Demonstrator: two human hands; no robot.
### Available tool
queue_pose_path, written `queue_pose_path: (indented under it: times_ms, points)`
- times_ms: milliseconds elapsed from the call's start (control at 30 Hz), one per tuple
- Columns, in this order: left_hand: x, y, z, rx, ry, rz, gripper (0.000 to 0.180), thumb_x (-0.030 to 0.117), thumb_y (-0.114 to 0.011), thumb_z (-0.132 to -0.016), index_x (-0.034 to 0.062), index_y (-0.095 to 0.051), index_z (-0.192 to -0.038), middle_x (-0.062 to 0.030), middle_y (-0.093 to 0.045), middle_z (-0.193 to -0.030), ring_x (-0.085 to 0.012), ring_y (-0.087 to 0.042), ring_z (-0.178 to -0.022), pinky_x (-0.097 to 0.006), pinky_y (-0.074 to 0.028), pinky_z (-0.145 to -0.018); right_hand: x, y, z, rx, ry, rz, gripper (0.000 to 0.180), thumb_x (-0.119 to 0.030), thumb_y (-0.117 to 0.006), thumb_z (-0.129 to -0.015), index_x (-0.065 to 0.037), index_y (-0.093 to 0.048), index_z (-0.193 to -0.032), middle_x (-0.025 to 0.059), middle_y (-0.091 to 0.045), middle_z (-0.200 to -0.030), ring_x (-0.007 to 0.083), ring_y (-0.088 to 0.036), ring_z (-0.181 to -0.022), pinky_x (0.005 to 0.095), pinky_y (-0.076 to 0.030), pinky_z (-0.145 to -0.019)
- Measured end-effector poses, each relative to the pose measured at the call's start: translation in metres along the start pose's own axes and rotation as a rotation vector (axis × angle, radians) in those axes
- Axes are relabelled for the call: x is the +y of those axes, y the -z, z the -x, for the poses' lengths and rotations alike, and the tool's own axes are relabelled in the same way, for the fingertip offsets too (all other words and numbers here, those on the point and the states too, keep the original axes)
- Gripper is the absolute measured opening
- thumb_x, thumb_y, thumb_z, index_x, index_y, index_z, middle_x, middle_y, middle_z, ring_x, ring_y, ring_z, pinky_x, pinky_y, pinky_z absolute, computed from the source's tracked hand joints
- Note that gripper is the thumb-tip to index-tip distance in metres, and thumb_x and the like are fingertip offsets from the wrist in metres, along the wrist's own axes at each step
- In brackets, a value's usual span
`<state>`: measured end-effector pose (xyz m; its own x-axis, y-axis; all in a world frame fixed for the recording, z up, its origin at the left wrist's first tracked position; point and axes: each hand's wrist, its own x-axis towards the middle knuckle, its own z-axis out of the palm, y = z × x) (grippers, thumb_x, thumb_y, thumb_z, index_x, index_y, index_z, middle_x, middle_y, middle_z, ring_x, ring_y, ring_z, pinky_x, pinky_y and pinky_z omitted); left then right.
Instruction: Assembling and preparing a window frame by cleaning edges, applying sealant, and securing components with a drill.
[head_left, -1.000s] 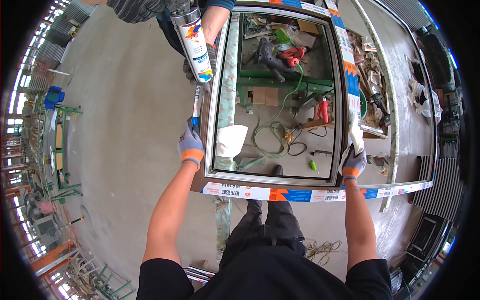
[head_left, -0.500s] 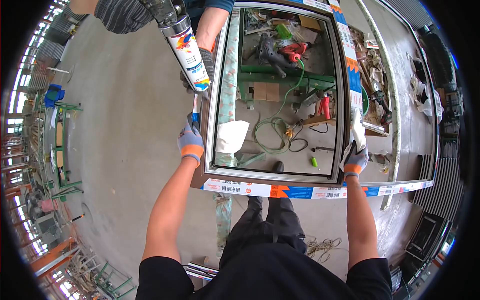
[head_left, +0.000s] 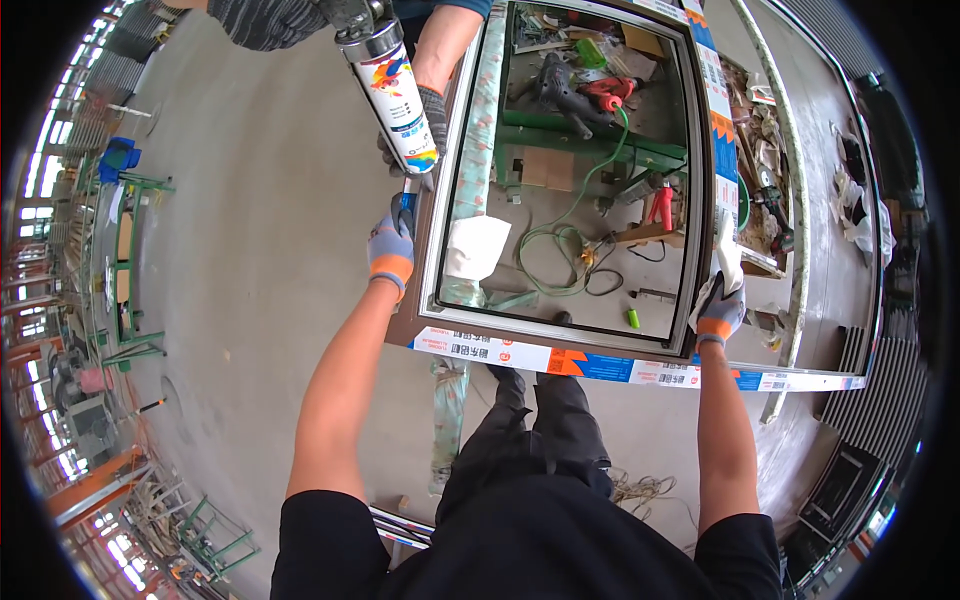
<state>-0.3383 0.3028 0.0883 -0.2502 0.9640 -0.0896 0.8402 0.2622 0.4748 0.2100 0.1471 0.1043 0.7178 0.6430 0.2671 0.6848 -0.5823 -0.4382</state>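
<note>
We get a single head-worn fisheye view, looking steeply down at arm's length onto the window frame held between our left hand and right hand; edges bend near the rim, concrete floor below.

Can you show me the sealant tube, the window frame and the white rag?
sealant tube (head_left: 400,98), head view, on the printed middle of its body.
window frame (head_left: 560,332), head view, on its near bottom rail.
white rag (head_left: 474,247), head view, on its centre, seen through the glass.
</note>
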Motion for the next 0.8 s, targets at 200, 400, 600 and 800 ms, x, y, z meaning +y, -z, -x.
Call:
queue_pose_path:
  times_ms: [200,400,600,800]
  points:
    - [-0.030,-0.006,0.021,0.143,-0.103,0.035,0.030,0.025,-0.051,-0.099,0.0110,-0.062,-0.123,-0.0232,-0.068,-0.106,-0.0435,-0.064,-0.098,-0.050,-0.051,-0.087,0.005,-0.003,-0.002,-0.014,-0.010,0.048,0.043,-0.042,-0.062,-0.092,-0.007,-0.066,-0.115,0.0219,-0.070,-0.099,0.0408,-0.067,-0.092,0.0459,-0.051,-0.079]
    - [-0.006,0.012,0.032,0.014,-0.030,0.019,0.031,0.025,-0.051,-0.099,0.0125,-0.061,-0.126,-0.0227,-0.068,-0.108,-0.0426,-0.064,-0.099,-0.050,-0.052,-0.086,0.015,-0.007,-0.004,-0.004,-0.027,0.114,0.046,-0.046,-0.060,-0.092,-0.008,-0.066,-0.115,0.0216,-0.071,-0.096,0.0416,-0.067,-0.090,0.0473,-0.051,-0.077]
    - [-0.024,0.009,0.025,0.013,0.060,0.113,0.030,0.026,-0.053,-0.098,0.0080,-0.066,-0.118,-0.0231,-0.069,-0.106,-0.0429,-0.064,-0.098,-0.048,-0.052,-0.085,0.007,-0.009,-0.002,-0.009,-0.045,0.094,0.045,-0.048,-0.058,-0.094,-0.008,-0.068,-0.113,0.0204,-0.071,-0.096,0.0401,-0.068,-0.089,0.0467,-0.051,-0.077]
    - [-0.055,-0.017,0.012,-0.002,0.083,0.529,0.030,0.022,-0.059,-0.097,0.0029,-0.067,-0.118,-0.0160,-0.070,-0.103,-0.0316,-0.065,-0.092,-0.039,-0.051,-0.083,0.017,-0.012,-0.008,-0.049,-0.119,0.096,0.040,-0.043,-0.061,-0.094,-0.008,-0.067,-0.113,0.0191,-0.072,-0.095,0.0382,-0.068,-0.088,0.0453,-0.051,-0.076]
